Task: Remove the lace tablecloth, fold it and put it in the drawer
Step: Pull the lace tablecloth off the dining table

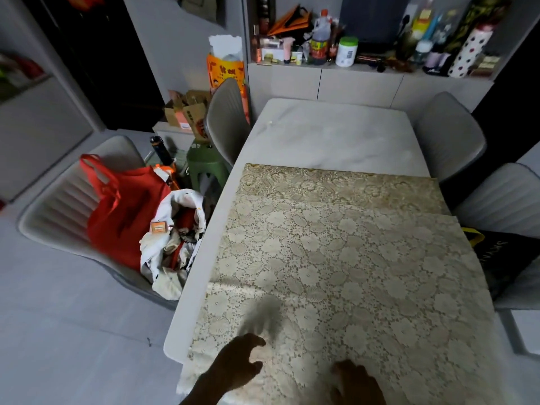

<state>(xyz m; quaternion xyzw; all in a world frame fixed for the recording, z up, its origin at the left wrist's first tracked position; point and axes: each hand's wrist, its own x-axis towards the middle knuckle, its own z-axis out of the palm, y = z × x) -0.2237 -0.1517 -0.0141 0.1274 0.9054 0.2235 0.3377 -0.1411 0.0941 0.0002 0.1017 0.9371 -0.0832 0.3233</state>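
1. While the cloth (336,258) lies partly folded over the near half of the surface (330,133), a red bag (122,209) sits on the chair (58,206) left of the cloth, likely parked out of the way.
2. Left hand (236,369) hovers at the cloth's near edge, fingers curled apart, gripping nothing, probably poised to gather it.
3. Right hand (356,381) rests on the cloth, apparently pinning it; finger state unclear.
4. Right of the cloth, a black bag (505,258) shows unreadable lettering.
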